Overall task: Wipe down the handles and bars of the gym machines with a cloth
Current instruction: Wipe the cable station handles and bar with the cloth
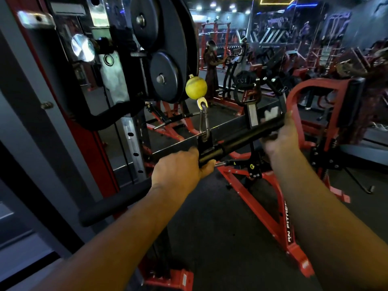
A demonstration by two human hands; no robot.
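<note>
While the tall cable machine (69, 114) fills the left side with its grey upright and black weight plates (165, 49), the task's thing hangs in front of it: a straight black pull bar (241, 137), clipped at its middle by a steel carabiner (204, 122) below a yellow stopper ball (196, 87). Its long axis runs from lower left, near the machine's upright, up and to the right toward a red frame (302, 95); the right end sits higher and farther off. Steel under a rubbery sleeve, it should feel stiff and fairly heavy, yet because it hangs from one central link it will likely swing and twist when rubbed, so it wants steadying beside the centre bracket, or at the far end, while the other hand wipes. The left hand (180, 171) is curled round the bar just left of the bracket, thumb underneath. The right hand (283, 135) wraps the bar near its right end; something pale and blurred shows at its fingers, possibly the cloth, though motion blur hides it and I cannot tell for sure. Below, a red floor frame (270, 208) with white lettering lies on the dark floor.
</note>
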